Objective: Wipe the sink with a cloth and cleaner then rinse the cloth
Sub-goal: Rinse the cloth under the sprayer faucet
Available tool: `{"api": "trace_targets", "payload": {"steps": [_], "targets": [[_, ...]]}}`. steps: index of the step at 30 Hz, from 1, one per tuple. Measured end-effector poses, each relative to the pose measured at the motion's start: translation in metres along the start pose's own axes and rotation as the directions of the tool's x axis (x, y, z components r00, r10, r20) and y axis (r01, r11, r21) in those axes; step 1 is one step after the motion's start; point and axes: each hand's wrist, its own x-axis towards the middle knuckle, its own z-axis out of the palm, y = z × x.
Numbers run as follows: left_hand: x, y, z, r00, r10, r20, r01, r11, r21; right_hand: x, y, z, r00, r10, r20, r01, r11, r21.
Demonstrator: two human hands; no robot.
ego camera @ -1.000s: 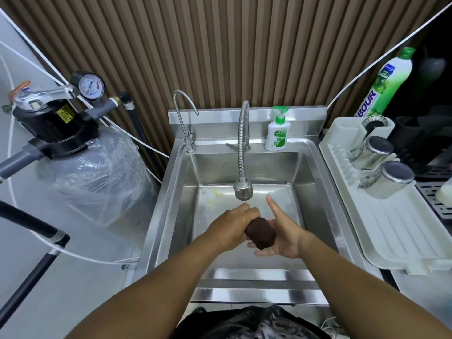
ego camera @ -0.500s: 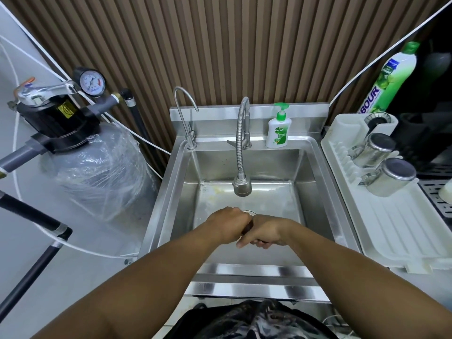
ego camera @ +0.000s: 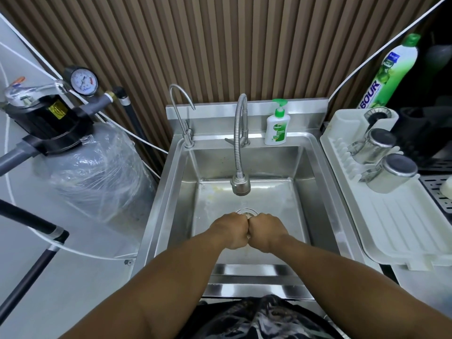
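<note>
Both my fists meet over the front half of the steel sink, knuckles touching. My left hand and my right hand are curled tight round the dark brown cloth, which is hidden inside them. The flexible faucet head hangs just behind my hands, and the drain peeks out past my knuckles. A green and white cleaner bottle stands at the back right.
A hand soap pump sits on the sink's back ledge beside a thin second tap. A white drying rack with two steel cups lies right. A wrapped filter tank with gauge stands left.
The balled cloth lay visible in my open right palm; my right hand has since closed over it, and both fists now press together, hiding it. My hands sit slightly lower in the sink.
</note>
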Motion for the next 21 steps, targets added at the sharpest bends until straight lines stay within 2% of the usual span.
{"api": "trace_targets", "payload": {"steps": [3, 8, 9, 11, 13, 15, 17, 19, 21], "targets": [[0.003, -0.003, 0.002, 0.997, -0.019, 0.079, 0.028, 0.992, -0.125, 0.001, 0.004, 0.002, 0.993, -0.099, -0.068, 0.089, 0.986, -0.144], [0.003, -0.008, -0.005, 0.981, -0.035, 0.193, 0.092, 0.951, -0.295, 0.005, 0.005, 0.005, 0.957, -0.22, -0.186, 0.177, 0.959, -0.223], [0.004, -0.009, -0.005, 0.983, -0.036, 0.178, 0.09, 0.948, -0.304, 0.007, 0.004, 0.006, 0.964, -0.199, -0.179, 0.166, 0.969, -0.182], [0.008, -0.015, -0.003, 0.993, -0.032, 0.11, 0.068, 0.94, -0.336, 0.015, 0.005, -0.001, 0.995, -0.082, -0.063, 0.08, 0.996, -0.04], [0.014, -0.022, -0.001, 0.999, -0.036, 0.033, 0.047, 0.919, -0.392, 0.027, 0.011, -0.007, 0.998, 0.03, 0.049, -0.042, 0.964, 0.262], [0.021, -0.029, -0.002, 0.997, -0.075, -0.025, 0.057, 0.902, -0.427, 0.036, 0.017, -0.009, 0.978, 0.079, 0.195, -0.177, 0.809, 0.56], [0.029, -0.035, -0.006, 0.988, -0.133, -0.078, 0.078, 0.867, -0.492, 0.042, 0.021, -0.014, 0.944, 0.098, 0.314, -0.312, 0.567, 0.763], [0.04, -0.039, -0.009, 0.973, -0.186, -0.134, 0.079, 0.821, -0.565, 0.045, 0.021, -0.023, 0.925, 0.091, 0.369, -0.379, 0.296, 0.877], [0.054, -0.044, -0.007, 0.951, -0.243, -0.192, 0.071, 0.775, -0.628, 0.051, 0.022, -0.027, 0.913, 0.105, 0.394, -0.402, 0.063, 0.914]]}}
